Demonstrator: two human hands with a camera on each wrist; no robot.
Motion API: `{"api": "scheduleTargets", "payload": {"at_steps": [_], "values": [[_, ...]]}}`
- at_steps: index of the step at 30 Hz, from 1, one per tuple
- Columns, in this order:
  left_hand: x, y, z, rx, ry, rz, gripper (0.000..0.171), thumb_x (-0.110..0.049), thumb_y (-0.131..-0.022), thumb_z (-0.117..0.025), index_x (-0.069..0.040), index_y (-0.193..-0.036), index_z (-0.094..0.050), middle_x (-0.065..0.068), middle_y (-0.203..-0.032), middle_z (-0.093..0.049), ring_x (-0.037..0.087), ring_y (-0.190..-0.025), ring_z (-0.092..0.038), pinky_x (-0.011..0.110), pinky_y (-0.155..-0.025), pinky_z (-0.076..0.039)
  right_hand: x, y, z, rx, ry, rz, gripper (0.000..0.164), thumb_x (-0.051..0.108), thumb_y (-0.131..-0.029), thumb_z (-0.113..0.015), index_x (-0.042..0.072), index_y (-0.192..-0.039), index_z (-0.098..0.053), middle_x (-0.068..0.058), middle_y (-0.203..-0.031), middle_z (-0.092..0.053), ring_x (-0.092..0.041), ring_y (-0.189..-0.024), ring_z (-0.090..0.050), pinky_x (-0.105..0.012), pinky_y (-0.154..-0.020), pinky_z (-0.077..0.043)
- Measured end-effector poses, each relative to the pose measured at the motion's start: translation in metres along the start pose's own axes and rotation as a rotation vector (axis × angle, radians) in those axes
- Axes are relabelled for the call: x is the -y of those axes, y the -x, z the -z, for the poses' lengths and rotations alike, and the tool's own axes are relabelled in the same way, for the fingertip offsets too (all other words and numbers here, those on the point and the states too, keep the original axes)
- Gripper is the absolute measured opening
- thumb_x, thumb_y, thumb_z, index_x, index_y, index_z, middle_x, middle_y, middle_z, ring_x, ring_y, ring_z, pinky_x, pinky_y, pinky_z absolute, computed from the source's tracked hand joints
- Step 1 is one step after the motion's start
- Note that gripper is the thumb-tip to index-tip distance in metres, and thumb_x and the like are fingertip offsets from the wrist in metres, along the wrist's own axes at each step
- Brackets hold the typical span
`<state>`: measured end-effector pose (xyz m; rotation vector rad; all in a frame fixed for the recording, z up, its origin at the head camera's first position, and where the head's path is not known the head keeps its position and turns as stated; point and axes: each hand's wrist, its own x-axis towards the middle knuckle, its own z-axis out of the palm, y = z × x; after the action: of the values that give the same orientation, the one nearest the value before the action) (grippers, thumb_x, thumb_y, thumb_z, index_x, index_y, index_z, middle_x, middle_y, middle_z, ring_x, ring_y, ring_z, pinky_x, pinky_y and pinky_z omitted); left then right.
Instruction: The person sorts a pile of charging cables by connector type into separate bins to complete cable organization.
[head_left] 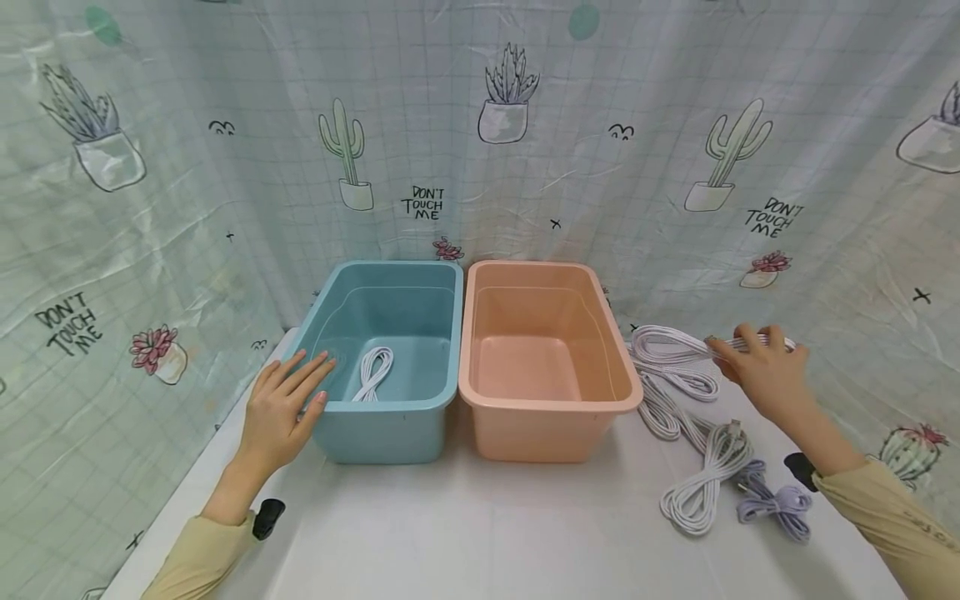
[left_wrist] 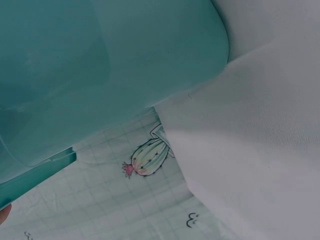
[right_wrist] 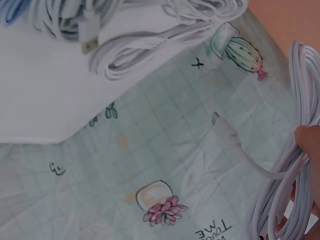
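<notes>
My left hand (head_left: 281,408) lies at the near left rim of a blue bin (head_left: 405,406), its fingers extended over the edge. Inside that bin is one bundled white cable (head_left: 372,371). On the right, my right hand (head_left: 776,383) grips a coiled white cable (right_wrist: 305,85), raised over the table's right side. From the coil, a loose end with a small metal plug (right_wrist: 227,132) sticks out in the right wrist view. The left wrist view shows mostly the bin's outer wall (left_wrist: 150,55), with just one fingertip (left_wrist: 4,213) at its rim.
An orange bin (head_left: 555,406) stands right beside the blue one. Several white cable bundles (head_left: 701,492) and a lilac bundle (head_left: 780,504) lie on the white table (head_left: 480,533) at right. A patterned curtain (head_left: 570,167) hangs behind and along both sides.
</notes>
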<state>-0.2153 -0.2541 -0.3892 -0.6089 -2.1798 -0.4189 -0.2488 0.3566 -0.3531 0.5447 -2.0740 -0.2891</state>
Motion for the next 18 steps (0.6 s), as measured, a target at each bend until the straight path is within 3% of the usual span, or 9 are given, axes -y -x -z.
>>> {"api": "scheduleTargets", "payload": {"at_steps": [8,14,18], "values": [[0.0,0.001,0.0,-0.001,-0.005,-0.006,0.046,-0.042,-0.093,-0.035,-0.013,-0.121,-0.057,0.014,-0.12,-0.058,0.038,-0.116,-0.047,0.054,-0.1,-0.026,-0.003,-0.024,0.008,0.054,-0.034,-0.024,0.046,0.046,-0.096,-0.015,0.021,-0.106,-0.053,-0.017,-0.092,-0.046,-0.046,-0.083,-0.044,-0.052,-0.038,-0.027],[-0.001,0.001,0.001,0.017,-0.008,0.004,0.046,-0.042,-0.093,-0.034,-0.013,-0.121,-0.057,0.013,-0.121,-0.058,0.037,-0.117,-0.046,0.053,-0.102,-0.025,-0.004,-0.04,0.01,0.045,-0.054,-0.014,0.044,0.045,-0.096,-0.018,0.021,-0.108,-0.053,-0.018,-0.093,-0.047,-0.047,-0.085,-0.043,-0.054,-0.04,-0.028],[-0.002,0.001,0.002,0.013,-0.004,0.003,0.046,-0.041,-0.093,-0.035,-0.013,-0.121,-0.057,0.013,-0.121,-0.058,0.038,-0.117,-0.046,0.054,-0.101,-0.025,-0.002,-0.052,0.015,0.117,-0.065,-0.035,0.047,0.046,-0.095,-0.015,0.023,-0.112,-0.052,-0.017,-0.099,-0.049,-0.046,-0.092,-0.042,-0.061,-0.049,-0.034]]}}
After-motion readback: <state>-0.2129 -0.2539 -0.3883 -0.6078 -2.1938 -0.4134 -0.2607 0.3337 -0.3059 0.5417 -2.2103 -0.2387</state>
